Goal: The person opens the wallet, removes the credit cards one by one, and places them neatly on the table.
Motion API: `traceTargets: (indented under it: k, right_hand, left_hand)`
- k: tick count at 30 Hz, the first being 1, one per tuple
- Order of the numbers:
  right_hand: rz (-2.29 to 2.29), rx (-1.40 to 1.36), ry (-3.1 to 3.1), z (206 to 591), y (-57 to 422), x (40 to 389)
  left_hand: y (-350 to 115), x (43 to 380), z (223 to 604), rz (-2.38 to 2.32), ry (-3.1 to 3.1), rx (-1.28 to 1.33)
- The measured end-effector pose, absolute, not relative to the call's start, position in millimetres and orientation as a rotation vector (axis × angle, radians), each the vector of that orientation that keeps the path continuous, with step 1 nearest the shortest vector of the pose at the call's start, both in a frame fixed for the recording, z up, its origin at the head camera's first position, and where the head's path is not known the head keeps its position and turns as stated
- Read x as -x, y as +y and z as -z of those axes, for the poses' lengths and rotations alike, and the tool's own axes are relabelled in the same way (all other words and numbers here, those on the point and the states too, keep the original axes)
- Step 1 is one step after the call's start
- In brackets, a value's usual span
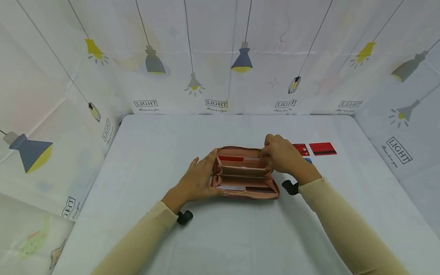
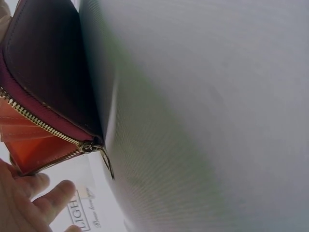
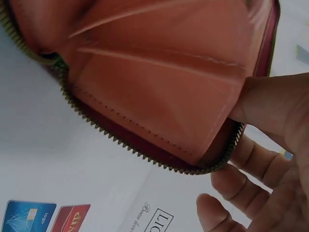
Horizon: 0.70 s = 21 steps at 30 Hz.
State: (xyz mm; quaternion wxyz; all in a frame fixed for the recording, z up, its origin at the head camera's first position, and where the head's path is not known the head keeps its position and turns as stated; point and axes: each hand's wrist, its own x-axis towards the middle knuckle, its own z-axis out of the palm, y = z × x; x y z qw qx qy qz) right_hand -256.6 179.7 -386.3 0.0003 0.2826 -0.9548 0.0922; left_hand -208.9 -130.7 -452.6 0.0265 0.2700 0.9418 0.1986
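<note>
A pink zip-around wallet [image 1: 245, 172] lies spread open on the table, its inner dividers facing up. Inside its back wall sit a red card [image 1: 231, 158] and a pale card [image 1: 252, 159]; along the front wall are a white card [image 1: 232, 188] and a dark card [image 1: 260, 189]. My left hand [image 1: 196, 181] holds the wallet's left end, thumb on the front edge and fingers at the back corner. With the thumb inside and the fingers outside, my right hand [image 1: 282, 156] pinches the back right corner. Brass zipper teeth [image 3: 111, 136] line the rim in the right wrist view.
Right of the wallet lie a red card with a chip [image 1: 301, 149], a red card with a black stripe [image 1: 323, 148] and a blue card [image 1: 308, 160], partly hidden by my right hand. A lamp-printed cloth [image 1: 213, 57] rises behind the white table [image 1: 165, 131].
</note>
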Motion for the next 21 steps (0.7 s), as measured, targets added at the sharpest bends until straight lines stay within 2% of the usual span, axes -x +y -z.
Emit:
traceTargets:
  k: [6, 21]
  right_hand:
    - [-0.424, -0.903, -3.057, 377.3, 183.1, 258.3]
    - [-0.759, -0.661, -3.072, 377.2, 200.6, 256.9]
  left_hand:
    - [-130.5, 209.2, 453.5, -0.604, 2.919, -0.848]
    - [-128.9, 210.0, 454.9, -0.633, 2.922, -0.841]
